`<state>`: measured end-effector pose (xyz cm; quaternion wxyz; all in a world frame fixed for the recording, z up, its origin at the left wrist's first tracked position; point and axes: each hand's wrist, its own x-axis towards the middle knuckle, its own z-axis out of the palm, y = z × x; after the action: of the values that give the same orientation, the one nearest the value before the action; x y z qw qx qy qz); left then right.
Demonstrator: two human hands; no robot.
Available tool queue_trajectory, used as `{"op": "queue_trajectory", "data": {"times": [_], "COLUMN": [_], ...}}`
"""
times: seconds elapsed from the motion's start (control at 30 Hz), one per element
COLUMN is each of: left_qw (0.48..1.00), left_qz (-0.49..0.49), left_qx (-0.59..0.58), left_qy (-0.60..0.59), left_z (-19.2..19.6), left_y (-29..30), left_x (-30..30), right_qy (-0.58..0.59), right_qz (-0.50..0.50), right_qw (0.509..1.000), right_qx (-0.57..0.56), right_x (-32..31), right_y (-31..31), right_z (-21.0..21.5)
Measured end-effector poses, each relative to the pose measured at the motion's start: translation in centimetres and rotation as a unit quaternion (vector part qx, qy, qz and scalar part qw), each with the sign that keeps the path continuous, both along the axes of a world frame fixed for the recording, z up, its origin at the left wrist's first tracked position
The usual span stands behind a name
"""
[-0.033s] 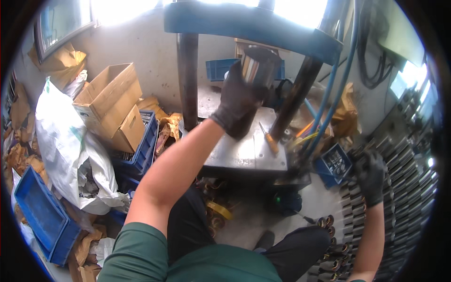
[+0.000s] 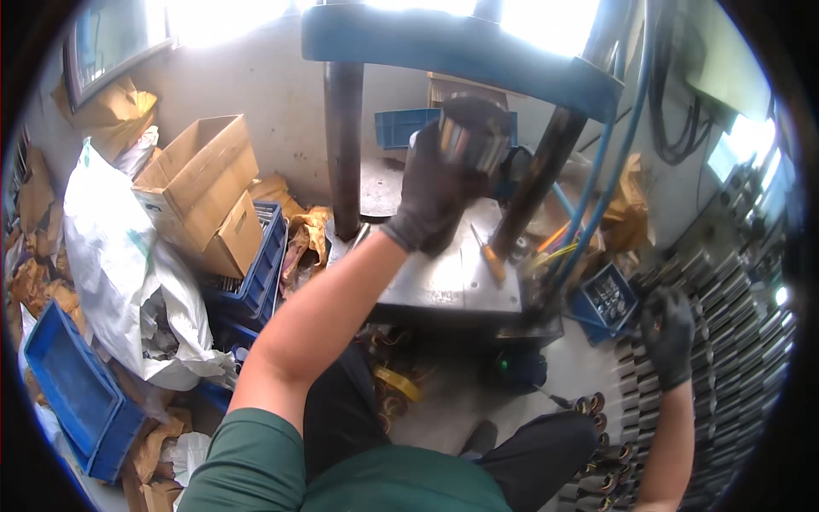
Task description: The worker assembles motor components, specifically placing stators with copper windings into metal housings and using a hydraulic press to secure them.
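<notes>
My left hand (image 2: 431, 183), in a dark glove, is raised inside the press frame. It is closed around a shiny dark metal cylinder (image 2: 473, 136), which is blurred by motion. Below it lies the press's bright metal bed plate (image 2: 444, 277), with an orange-handled screwdriver (image 2: 493, 263) on its right part. Far to the right, my gloved right hand (image 2: 668, 341) is beside rows of stacked metal rods (image 2: 734, 367). Its fingers are curled, and a small brownish spot shows at them; what they hold is unclear. A blue bin of small metal parts (image 2: 607, 299) stands just left of that hand.
The blue press crossbeam (image 2: 461, 38) and its dark columns (image 2: 344, 145) surround my left hand. Blue hoses (image 2: 607, 171) run down on the right. At left are a cardboard box (image 2: 196, 171), a white sack (image 2: 115, 247) and blue crates (image 2: 72, 384). Ringed metal parts (image 2: 392, 401) lie under the press.
The metal cylinder in my left hand sits slightly lower and its top shows a little differently. My right hand has shifted a little toward me, away from the small bin.
</notes>
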<state>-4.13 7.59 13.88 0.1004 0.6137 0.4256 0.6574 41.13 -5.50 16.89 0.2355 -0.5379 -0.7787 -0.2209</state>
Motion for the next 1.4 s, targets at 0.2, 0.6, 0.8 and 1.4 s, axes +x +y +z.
{"op": "queue_trajectory", "data": {"times": [0.2, 0.6, 0.8, 1.4], "left_qw": [0.839, 0.822, 0.834, 0.936], "left_qz": [-0.343, -0.225, -0.077, 0.07], "left_qx": [-0.073, -0.256, -0.194, -0.333], "left_qy": [-0.417, -0.455, -0.511, -0.091], "left_z": [-8.3, -14.5, -15.0, -14.1], "left_y": [-7.6, -6.9, -1.1, -0.9], "left_x": [2.2, 0.6, -4.3, -7.6], "right_qy": [-0.09, 0.452, 0.303, 0.165], "right_qz": [0.01, 0.257, 0.202, 0.157], "right_qw": [0.991, 0.809, 0.905, 0.929], "right_qx": [-0.097, -0.274, -0.22, -0.292], "right_x": [-8.5, -30.9, -33.5, -26.2], "right_y": [-8.3, 5.7, 8.2, 5.4], "right_z": [-1.9, -14.7, -16.9, -14.8]}}
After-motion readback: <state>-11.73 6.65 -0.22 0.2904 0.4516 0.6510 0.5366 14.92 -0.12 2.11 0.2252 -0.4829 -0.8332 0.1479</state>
